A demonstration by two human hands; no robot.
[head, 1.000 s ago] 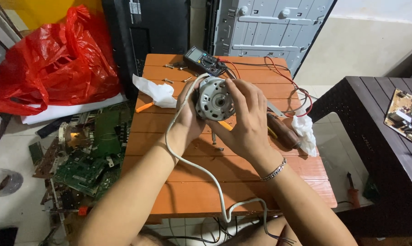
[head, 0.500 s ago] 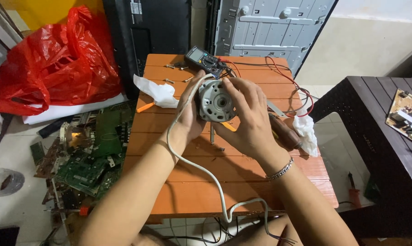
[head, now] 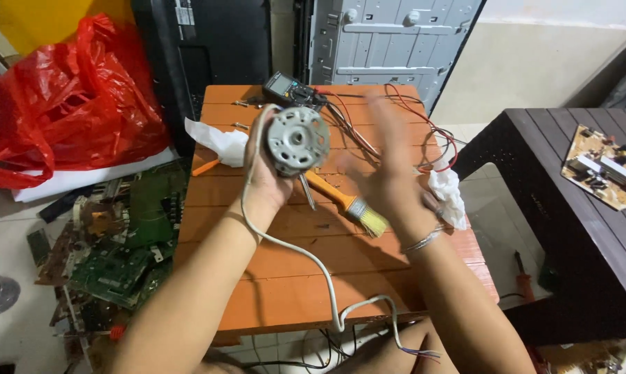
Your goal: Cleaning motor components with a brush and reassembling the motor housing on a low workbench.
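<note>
I am gripping the fan motor in my left hand, fingers clamped, face toward me for viewing; my right hand is hovering beside it, blurred, fingers spread.

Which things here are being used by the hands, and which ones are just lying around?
Being used:
- round grey motor, held up in the left hand
- its white cable, trailing off the table
- right hand, open and blurred, holding nothing

Lying around:
- orange-handled brush on the orange table
- multimeter with red leads
- white tissues
- red plastic bag
- green circuit boards on the floor
</note>
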